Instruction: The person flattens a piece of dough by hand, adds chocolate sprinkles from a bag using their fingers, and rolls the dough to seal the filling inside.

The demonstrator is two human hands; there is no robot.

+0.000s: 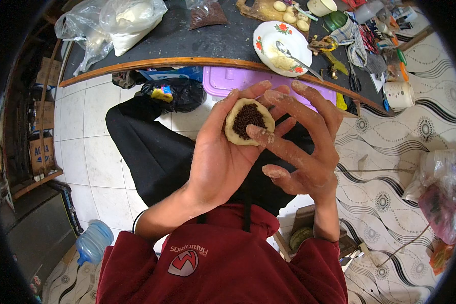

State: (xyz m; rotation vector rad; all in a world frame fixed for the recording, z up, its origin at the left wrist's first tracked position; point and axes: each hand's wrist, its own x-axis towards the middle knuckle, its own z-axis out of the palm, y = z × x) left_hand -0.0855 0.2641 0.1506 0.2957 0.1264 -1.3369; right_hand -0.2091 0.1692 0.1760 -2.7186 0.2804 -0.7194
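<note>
A round of pale dough [240, 140] rests cupped in my left hand [216, 163], whose fingers curl around its far side. Dark brown chocolate sprinkles [247, 114] fill the middle of the dough, leaving a bare rim. My right hand [313, 155] is spread over the right side of the dough. One of its fingertips touches the sprinkles near the lower edge, and that hand grips nothing. Flour or dough residue coats the fingers of both hands. The dough is held above my lap, in front of the table's near edge.
On the dark table [155, 49] lies a floral plate [264, 53] with a spoon [294, 57] and pale paste. Behind it, dough balls [288, 17] sit on a wooden board [258, 13]. Bagged white powder [131, 30], bagged brown sprinkles [209, 15] and scissors [353, 78] are there too. A purple lid [228, 81] shows below.
</note>
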